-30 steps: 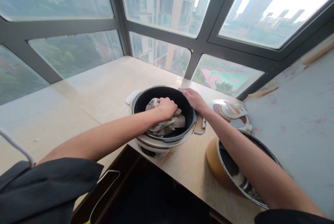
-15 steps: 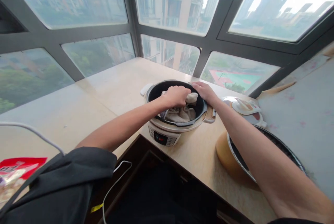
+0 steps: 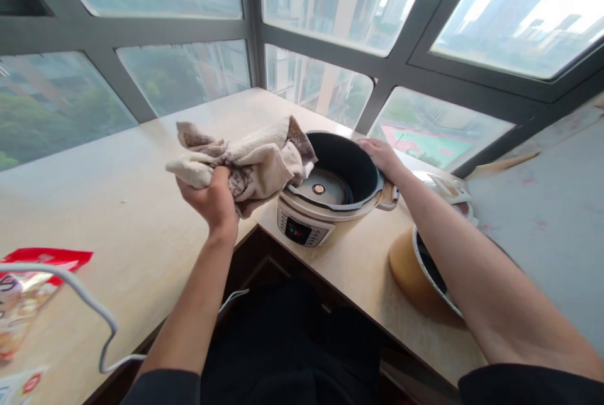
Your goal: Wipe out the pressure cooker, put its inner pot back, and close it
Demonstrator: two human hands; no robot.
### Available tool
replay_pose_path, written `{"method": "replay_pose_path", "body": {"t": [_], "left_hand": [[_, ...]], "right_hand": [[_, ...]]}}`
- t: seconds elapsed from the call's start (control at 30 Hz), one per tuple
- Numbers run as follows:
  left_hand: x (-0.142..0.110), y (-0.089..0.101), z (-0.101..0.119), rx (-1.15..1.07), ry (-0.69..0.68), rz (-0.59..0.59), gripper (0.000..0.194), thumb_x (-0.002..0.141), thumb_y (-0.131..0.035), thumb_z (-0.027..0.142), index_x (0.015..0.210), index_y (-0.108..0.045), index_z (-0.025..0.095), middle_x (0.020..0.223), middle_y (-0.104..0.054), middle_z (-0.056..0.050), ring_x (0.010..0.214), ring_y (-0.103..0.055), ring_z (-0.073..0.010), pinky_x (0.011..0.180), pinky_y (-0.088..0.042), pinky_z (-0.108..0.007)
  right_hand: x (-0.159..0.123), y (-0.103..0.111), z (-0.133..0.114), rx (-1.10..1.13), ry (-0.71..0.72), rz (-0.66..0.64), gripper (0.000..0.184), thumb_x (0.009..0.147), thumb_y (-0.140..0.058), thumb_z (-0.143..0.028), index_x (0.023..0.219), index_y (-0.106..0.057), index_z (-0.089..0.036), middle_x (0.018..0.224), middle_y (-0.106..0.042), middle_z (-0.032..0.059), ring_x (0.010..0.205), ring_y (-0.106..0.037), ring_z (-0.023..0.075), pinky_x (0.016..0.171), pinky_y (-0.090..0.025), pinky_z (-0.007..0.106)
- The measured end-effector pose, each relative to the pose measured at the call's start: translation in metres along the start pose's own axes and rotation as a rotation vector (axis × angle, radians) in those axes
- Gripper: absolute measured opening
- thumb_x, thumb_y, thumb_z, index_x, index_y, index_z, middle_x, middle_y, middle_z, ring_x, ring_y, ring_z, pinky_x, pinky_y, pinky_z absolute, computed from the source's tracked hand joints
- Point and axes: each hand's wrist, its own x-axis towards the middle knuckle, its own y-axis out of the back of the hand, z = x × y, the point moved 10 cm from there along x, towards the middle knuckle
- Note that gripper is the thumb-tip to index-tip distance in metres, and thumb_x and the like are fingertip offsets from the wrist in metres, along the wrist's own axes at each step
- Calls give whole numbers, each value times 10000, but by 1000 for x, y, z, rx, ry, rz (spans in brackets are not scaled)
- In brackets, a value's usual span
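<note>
My left hand (image 3: 210, 200) is closed around a crumpled, stained beige cloth (image 3: 259, 163), lifted just left of a white electric pressure cooker (image 3: 311, 219). One end of the cloth hangs by the cooker's left rim, covering part of it. The cooker has no lid on, and a heating plate (image 3: 325, 186) with a round metal centre shows at the bottom of its dark inside. My right hand (image 3: 381, 156) grips the cooker's back right rim, with its fingertips partly hidden. To the right stands a gold-coloured pot (image 3: 406, 273) with a dark inside, partly behind my right forearm.
Behind the gold pot lies a white lid (image 3: 436, 185) near the papered wall (image 3: 542, 204). A red snack bag (image 3: 47, 260) and a white cable (image 3: 89, 304) are at the left of the pale countertop (image 3: 141, 204). Windows border the counter's back edges.
My left hand has come up out of the cooker and moved left with the cloth, uncovering the heating plate. My right hand has stayed at the rim.
</note>
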Motion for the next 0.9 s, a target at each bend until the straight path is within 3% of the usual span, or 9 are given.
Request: {"method": "replay_pose_path", "body": {"t": [0.07, 0.13, 0.23, 0.37, 0.5, 0.57, 0.63, 0.73, 0.9], "left_hand": [[-9, 20, -27, -43, 117, 70, 505, 681, -696, 266, 1145, -505, 207, 1179, -669, -64, 1126, -692, -214, 1033, -577, -351], [-26, 28, -48, -49, 238, 68, 494, 664, -686, 302, 1114, -516, 192, 1141, -672, -72, 1094, -700, -220, 990, -592, -353], [-59, 11, -69, 23, 392, -144, 384, 685, -650, 350, 1019, -566, 180, 1058, -686, -74, 1037, -710, -227, 909, -613, -350], [-90, -7, -52, 109, 211, -383, 429, 772, -640, 369, 1161, -602, 192, 1202, -683, -97, 1233, -658, -233, 1118, -513, -381], [-93, -10, -36, 102, 90, -527, 626, 804, -726, 426, 1354, -559, 178, 1455, -590, -148, 1448, -513, -278, 1252, -368, -417], [-85, -13, -36, 146, 78, -580, 742, 714, -839, 470, 1342, -584, 168, 1445, -603, -157, 1429, -529, -316, 1241, -384, -443], [-76, -19, -46, 188, 155, -614, 740, 640, -895, 510, 1242, -645, 161, 1297, -688, -142, 1284, -637, -327, 1147, -487, -446], [-71, -28, -72, 104, 359, -599, 606, 663, -881, 529, 1099, -694, 152, 1083, -748, -104, 1036, -726, -277, 937, -593, -379], [-71, -30, -132, -18, 548, -422, 430, 710, -810, 415, 1013, -668, 145, 997, -745, -77, 881, -698, -197, 811, -577, -305]], "right_hand": [[-1, 1, 0, 12, 2, 0, 319, 926, -592, -368, 1036, -799, -152, 1136, -769, 96, 1129, -686, 294, 1088, -479, 444], [-1, 1, 1, 22, 0, 4, 316, 914, -611, -366, 1057, -802, -158, 1156, -766, 94, 1145, -684, 293, 1100, -473, 447], [0, 3, 1, 15, 10, 23, 301, 911, -632, -369, 1038, -809, -161, 1152, -765, 101, 1156, -682, 293, 1100, -475, 439], [-1, 5, 0, -2, 10, 31, 297, 921, -637, -361, 1028, -815, -149, 1141, -765, 107, 1154, -680, 290, 1095, -474, 421], [-2, 6, -1, -3, 9, 25, 312, 923, -620, -340, 1054, -818, -137, 1144, -766, 106, 1149, -676, 288, 1083, -481, 422], [-2, 7, -1, -5, 14, 28, 320, 921, -622, -344, 1065, -818, -138, 1155, -766, 104, 1161, -672, 290, 1089, -478, 430], [-1, 7, 0, -9, 18, 33, 323, 915, -628, -346, 1076, -818, -141, 1171, -765, 103, 1176, -668, 292, 1103, -469, 438], [-1, 7, 0, -10, 26, 31, 335, 915, -627, -365, 1084, -817, -147, 1176, -765, 103, 1180, -667, 294, 1111, -465, 451], [-1, 7, 2, -2, 18, 37, 344, 916, -627, -375, 1086, -819, -146, 1192, -761, 107, 1186, -663, 290, 1107, -470, 442]]}}
